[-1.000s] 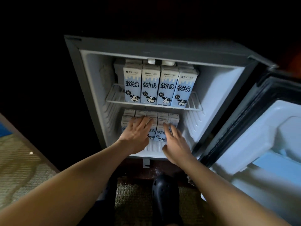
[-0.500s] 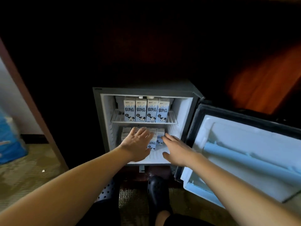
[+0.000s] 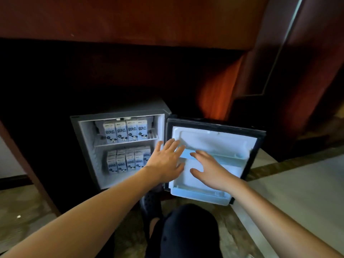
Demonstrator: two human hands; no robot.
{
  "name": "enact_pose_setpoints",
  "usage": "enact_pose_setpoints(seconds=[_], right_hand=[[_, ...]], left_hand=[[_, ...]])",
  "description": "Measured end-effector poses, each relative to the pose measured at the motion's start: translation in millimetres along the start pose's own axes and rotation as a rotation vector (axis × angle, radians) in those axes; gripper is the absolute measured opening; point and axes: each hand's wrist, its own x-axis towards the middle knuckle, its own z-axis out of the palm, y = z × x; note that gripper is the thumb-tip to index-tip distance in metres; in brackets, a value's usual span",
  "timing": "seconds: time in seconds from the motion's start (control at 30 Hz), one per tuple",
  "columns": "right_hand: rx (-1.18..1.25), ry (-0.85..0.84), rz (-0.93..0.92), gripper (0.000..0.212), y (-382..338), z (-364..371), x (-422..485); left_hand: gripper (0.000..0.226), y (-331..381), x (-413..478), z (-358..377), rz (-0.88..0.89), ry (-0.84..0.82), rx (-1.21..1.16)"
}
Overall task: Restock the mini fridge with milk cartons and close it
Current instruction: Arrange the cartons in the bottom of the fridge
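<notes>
The mini fridge [image 3: 84,138] stands open on the floor under a dark wooden cabinet. Blue-and-white milk cartons [image 3: 125,131] line its upper wire shelf, and several more milk cartons [image 3: 126,161] fill the bottom. The fridge door [image 3: 214,138] is swung open to the right, its white inner lining facing me. My left hand [image 3: 167,161] is spread with straight fingers in front of the door's hinge side. My right hand [image 3: 210,170] is spread flat over the door's inner lining near its shelf rail. Neither hand holds anything.
Dark wooden cabinet panels [image 3: 130,21] rise above and beside the fridge. A wooden upright [image 3: 28,170] stands to the left. My dark-clad knee [image 3: 188,231] and a black shoe [image 3: 150,202] are on the patterned carpet just below the fridge. Pale flooring [image 3: 297,192] lies at the right.
Both hands have left the lower cartons and moved right to the inside of the open door. My head has pulled back and up, so the fridge looks smaller.
</notes>
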Motion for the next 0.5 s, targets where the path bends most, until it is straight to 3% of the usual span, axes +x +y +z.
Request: enact_pose_setpoints(seconds=[0.23, 0.5], right_hand=[[-0.015, 0.087, 0.172, 0.063, 83, -14, -77], [0.055, 0.035, 0.35, 0.057, 153, 21, -147]], left_hand=[[0.061, 88, 18, 10, 0.114, -0.061, -0.054], [0.058, 177, 35, 81, 0.219, -0.169, -0.043]])
